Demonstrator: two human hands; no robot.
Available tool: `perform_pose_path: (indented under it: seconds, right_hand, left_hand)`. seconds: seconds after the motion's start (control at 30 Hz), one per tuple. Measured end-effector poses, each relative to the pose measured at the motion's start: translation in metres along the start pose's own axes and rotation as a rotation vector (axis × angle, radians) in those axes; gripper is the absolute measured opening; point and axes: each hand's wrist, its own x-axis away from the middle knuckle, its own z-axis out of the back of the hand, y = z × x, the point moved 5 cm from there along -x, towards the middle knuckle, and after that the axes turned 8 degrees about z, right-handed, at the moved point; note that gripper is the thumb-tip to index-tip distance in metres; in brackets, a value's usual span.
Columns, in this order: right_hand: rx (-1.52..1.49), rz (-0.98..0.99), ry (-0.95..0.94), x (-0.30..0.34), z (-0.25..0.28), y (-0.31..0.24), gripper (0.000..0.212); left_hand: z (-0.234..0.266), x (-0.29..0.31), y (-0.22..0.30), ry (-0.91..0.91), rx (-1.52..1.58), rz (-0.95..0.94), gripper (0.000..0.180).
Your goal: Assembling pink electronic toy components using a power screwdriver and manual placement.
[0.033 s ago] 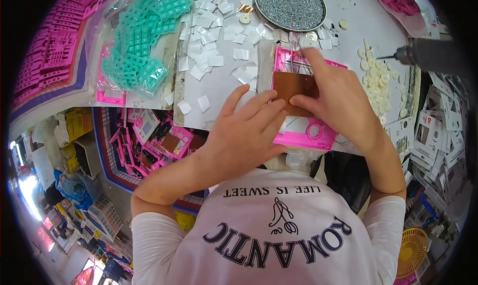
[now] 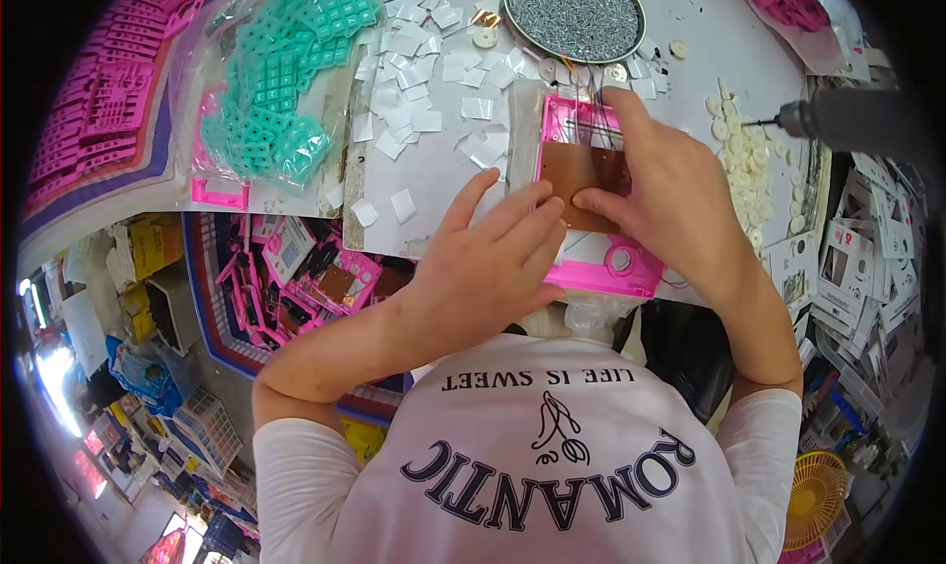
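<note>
The brown board [image 2: 567, 185] lies in the pink casing [image 2: 593, 276] on the worktop [image 2: 443, 185] in front of me. It is probably light and stiff, and I think the edges are the safest hold, because the wires [image 2: 596, 89] look thin and easily torn. My right hand [image 2: 678, 185] has its thumb on the board and index finger near the wires; whether it pinches, I cannot tell. The fingers of my left hand [image 2: 493, 249] are slightly spread at the casing's left edge
</note>
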Motion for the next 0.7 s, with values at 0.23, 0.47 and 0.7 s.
perform_pose_path:
  seconds: [0.23,0.47,0.7]
  right_hand:
    - [0.168,0.396,0.104,0.049,-0.037,-0.016,0.064]
    - [0.296,0.381,0.019,0.047,-0.036,-0.028,0.063]
    - [0.426,0.403,-0.001,0.046,-0.038,-0.037,0.070]
  left_hand:
    - [-0.007,-0.007,-0.001,-0.052,-0.046,-0.087,0.062]
    - [0.002,-0.021,-0.003,-0.127,-0.009,-0.104,0.057]
    - [0.039,-0.138,-0.084,0.333,0.166,0.021,0.013]
